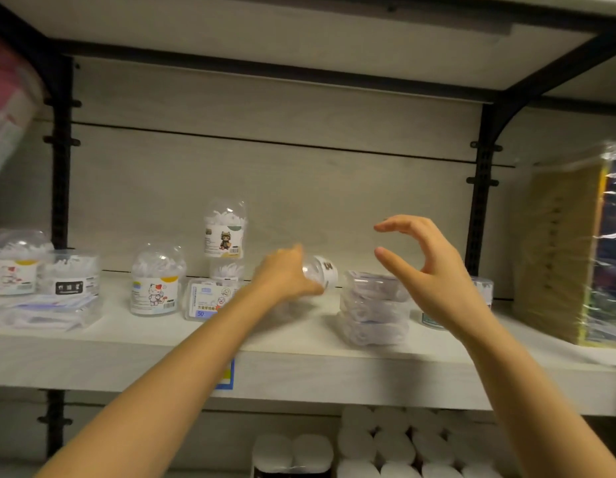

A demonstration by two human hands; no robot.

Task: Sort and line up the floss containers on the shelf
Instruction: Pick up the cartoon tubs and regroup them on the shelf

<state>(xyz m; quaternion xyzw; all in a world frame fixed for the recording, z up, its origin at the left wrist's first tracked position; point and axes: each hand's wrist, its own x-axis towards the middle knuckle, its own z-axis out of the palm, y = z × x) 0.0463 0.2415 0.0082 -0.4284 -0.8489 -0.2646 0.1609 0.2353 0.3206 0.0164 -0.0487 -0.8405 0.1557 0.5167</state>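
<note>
1. Shelf (299,374): a pale board on black brackets. Floss containers stand scattered along it, not in a row.
2. Left hand (286,277): the fingers are curled round a clear floss jar (322,270), grasping it by its transparent end. The jar is tipped sideways with its labelled end to the right. It sits about mid-shelf, toward the far wall. Whether it touches the board cannot be told.
3. Right hand (434,270): it grasps nothing. Thumb and fingers are parted in a loose curve, raised over the right part of the shelf.
4. Stack of flat clear cases (372,305): it stands on the board between the two hands, just below the right thumb.
5. Clear tub (484,288): it is behind the right wrist and largely hidden.
6. Left of the left hand:
   - a flat box with a blue label (203,300);
   - beside it, a cat-label domed jar (155,281);
   - at the far wall, an upper domed jar (225,229) stacked on a lower jar (227,270).
7. Far left: a blurred domed jar (15,263) stands beside a black-label tub (70,276). Flat clear packets (44,312) lie nearer the edge.
8. Right end: a plastic-wrapped pack (575,253) stands upright.
9. Shelf front: a blue and yellow tag (227,376) is partly covered by the left forearm.
10. Below the shelf: white paper rolls (403,443).
</note>
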